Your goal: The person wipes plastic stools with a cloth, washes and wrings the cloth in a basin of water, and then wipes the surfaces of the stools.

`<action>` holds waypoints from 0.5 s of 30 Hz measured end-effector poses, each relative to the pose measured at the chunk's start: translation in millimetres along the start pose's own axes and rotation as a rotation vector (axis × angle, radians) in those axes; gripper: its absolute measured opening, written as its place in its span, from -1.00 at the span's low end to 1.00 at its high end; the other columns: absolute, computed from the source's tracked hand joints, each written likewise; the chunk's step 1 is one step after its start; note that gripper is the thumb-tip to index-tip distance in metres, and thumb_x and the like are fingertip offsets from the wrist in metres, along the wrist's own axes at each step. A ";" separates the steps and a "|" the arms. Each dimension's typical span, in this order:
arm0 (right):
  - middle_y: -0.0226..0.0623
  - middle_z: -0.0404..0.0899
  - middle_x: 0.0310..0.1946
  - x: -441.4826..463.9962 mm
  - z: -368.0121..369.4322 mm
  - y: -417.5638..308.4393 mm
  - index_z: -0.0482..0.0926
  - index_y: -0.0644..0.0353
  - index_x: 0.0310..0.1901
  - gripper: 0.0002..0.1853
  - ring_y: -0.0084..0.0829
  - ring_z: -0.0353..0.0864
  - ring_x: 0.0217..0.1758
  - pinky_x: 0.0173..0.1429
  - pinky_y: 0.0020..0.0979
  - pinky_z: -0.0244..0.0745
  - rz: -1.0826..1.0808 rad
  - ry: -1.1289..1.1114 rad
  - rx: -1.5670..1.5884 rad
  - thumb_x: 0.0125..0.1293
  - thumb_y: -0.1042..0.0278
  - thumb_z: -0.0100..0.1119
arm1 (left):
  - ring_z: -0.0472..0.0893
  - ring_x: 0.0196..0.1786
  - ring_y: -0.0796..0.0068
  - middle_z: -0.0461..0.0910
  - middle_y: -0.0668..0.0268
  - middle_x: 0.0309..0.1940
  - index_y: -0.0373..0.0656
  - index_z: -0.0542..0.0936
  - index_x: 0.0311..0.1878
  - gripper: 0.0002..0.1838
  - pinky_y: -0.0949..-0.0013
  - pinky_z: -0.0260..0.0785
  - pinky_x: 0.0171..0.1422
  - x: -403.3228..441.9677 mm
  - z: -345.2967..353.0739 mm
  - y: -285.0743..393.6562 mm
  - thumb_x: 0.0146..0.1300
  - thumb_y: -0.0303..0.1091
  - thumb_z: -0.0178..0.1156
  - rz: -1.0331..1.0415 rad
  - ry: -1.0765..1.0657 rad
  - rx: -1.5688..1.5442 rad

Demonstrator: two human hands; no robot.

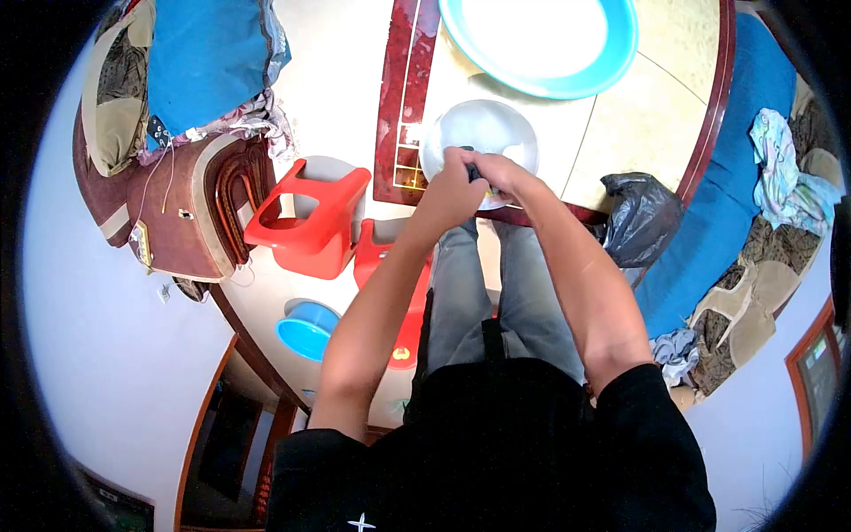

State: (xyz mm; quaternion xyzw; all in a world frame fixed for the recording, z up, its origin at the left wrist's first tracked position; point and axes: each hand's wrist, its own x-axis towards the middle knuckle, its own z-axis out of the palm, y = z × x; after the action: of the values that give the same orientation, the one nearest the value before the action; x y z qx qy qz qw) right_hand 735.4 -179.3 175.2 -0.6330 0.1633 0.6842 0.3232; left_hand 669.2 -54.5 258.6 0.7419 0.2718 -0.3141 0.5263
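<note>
- Left hand (455, 180): clamped on a dark object (472, 168), mostly hidden.
- Right hand (502, 174): close against it, grip unclear.
- Dark object: at six o'clock of bowl (454, 129).
- Basin (557, 87): on tabletop (625, 151), one o'clock from bowl.

hands (456, 184) at dark object (472, 166) | over pale bowl (523, 129) | turquoise basin (554, 89) beyond
</note>
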 end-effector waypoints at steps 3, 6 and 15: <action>-0.03 0.65 0.04 -23.6 4.0 -16.0 0.55 0.38 0.20 -0.09 -0.24 0.66 0.03 0.01 -0.21 0.58 -0.038 0.030 -0.088 0.07 -0.36 0.30 | 0.63 -0.14 0.28 0.56 0.22 -0.29 -0.33 0.33 0.13 -0.64 0.25 0.50 0.06 -1.7 15.1 -52.4 0.29 -0.52 0.10 0.091 0.086 -0.448; 0.14 0.66 0.04 -14.6 16.1 -13.3 0.53 0.56 0.18 0.01 -0.12 0.68 0.12 0.14 -0.20 0.58 -0.109 0.158 -0.151 -0.13 -0.25 0.47 | 0.62 -0.16 0.47 0.58 0.26 -0.27 -0.28 0.43 0.04 -0.78 0.40 0.48 -0.05 -30.0 -13.9 -41.3 0.35 -0.51 0.09 -0.032 0.089 -0.525; -0.11 0.68 -0.03 -36.5 24.1 -23.3 0.55 0.39 0.15 -0.34 -0.27 0.73 -0.07 0.03 -0.30 0.65 -0.065 -0.009 0.206 0.14 0.02 0.35 | 0.68 -0.11 0.42 0.70 0.14 -0.03 -0.19 0.50 0.05 -0.83 0.39 0.51 -0.03 -43.1 -47.7 -58.0 0.46 -0.42 0.09 -0.116 0.445 -0.764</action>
State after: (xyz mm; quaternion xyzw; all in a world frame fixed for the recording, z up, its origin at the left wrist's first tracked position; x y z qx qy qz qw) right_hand 731.8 -155.4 218.5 -0.5982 0.2109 0.6558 0.4093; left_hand 607.0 5.1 267.5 0.5274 0.5162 -0.0526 0.6728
